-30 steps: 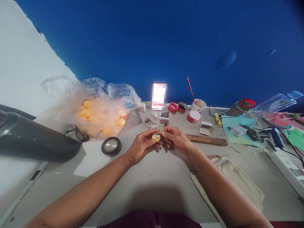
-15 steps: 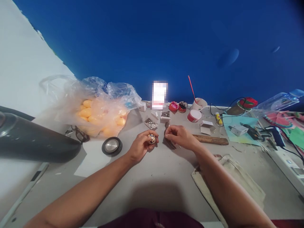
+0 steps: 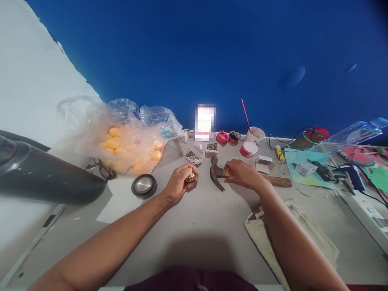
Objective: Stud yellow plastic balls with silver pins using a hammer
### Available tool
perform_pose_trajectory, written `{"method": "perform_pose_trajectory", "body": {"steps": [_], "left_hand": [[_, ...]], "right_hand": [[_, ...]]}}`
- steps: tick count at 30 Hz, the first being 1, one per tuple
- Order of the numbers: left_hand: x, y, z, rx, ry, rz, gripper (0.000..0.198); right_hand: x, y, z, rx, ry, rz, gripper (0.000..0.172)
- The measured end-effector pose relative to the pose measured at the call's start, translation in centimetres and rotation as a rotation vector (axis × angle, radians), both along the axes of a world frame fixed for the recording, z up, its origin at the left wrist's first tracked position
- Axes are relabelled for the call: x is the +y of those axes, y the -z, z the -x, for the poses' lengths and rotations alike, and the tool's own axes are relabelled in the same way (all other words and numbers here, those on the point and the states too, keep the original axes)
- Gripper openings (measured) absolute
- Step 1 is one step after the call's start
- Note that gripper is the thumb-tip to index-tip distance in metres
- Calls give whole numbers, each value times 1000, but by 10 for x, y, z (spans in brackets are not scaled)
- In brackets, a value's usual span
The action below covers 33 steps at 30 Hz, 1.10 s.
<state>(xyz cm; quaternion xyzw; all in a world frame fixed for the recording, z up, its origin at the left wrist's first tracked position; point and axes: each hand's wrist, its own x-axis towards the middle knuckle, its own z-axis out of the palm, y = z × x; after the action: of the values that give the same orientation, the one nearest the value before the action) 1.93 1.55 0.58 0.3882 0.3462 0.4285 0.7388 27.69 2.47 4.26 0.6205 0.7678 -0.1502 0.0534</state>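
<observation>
Head view: the left hand [image 3: 178, 184] curls snugly around a small metal-studded ball [image 3: 190, 176], near a small box [image 3: 197, 161] of shiny metal pieces on a grey table [image 3: 194, 220]. The right hand [image 3: 242, 174] has bent fingers over the handle of a hammer [image 3: 276, 180], near its head; I cannot tell whether they grip it.

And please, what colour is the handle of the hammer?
The hammer handle is brown, like wood; it shows best in the head view, beyond the right hand.
</observation>
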Motion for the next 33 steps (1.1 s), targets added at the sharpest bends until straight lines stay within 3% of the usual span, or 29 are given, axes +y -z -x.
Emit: {"method": "perform_pose_trajectory", "body": {"steps": [4, 7, 10, 14, 17, 22, 26, 33], "left_hand": [[1, 0, 2, -176, 3, 104, 22], [5, -1, 3, -259, 25, 200, 35], [7, -1, 4, -203, 18, 185, 48], [6, 1, 3, -137, 52, 117, 47], [5, 5, 1, -105, 55, 49, 50], [4, 9, -1, 10, 1, -72, 53], [2, 7, -2, 95, -41, -137, 54], [2, 4, -4, 184, -86, -124, 47]], "right_hand": [[-1, -4, -1, 22, -16, -27, 19], [-2, -13, 0, 177, -49, -65, 24], [-7, -23, 6, 276, 33, -190, 31], [-17, -30, 19, 415, 163, -347, 31], [-24, -28, 30, 499, 132, -439, 32], [-29, -24, 40, 405, 27, -516, 29], [-30, -24, 39, 397, 48, -659, 29], [-31, -22, 41, 365, 2, -710, 26]]}}
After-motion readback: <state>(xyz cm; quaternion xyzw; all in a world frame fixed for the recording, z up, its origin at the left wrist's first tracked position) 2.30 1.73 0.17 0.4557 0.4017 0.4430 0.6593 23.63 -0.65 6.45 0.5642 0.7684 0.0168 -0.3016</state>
